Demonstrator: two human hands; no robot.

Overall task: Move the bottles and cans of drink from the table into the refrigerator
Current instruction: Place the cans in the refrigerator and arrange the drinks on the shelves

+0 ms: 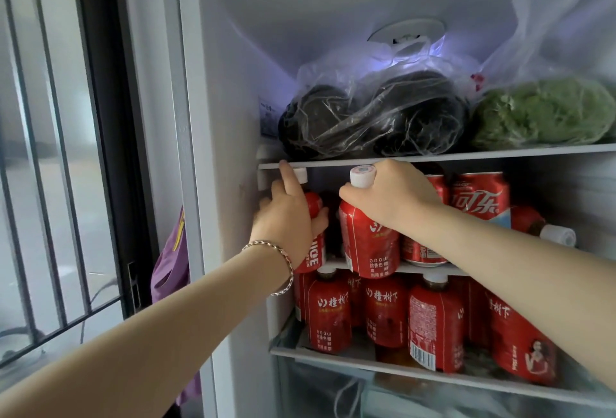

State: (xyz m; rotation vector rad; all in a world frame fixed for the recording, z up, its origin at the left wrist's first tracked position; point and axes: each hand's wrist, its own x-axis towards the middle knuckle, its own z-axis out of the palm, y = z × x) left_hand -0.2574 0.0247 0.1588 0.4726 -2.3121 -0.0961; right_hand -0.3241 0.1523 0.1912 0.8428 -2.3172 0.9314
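Red juice bottle, white-capped and printed with pale lettering, stands at the front of the refrigerator's middle shelf, gripped round its shoulder by the right hand. A second bottle of the same kind, close to the left wall, is clasped by the left hand. Both are kept upright, presumably to clear the glass shelf above and to seat beside the cola cans. More red bottles fill the level below.
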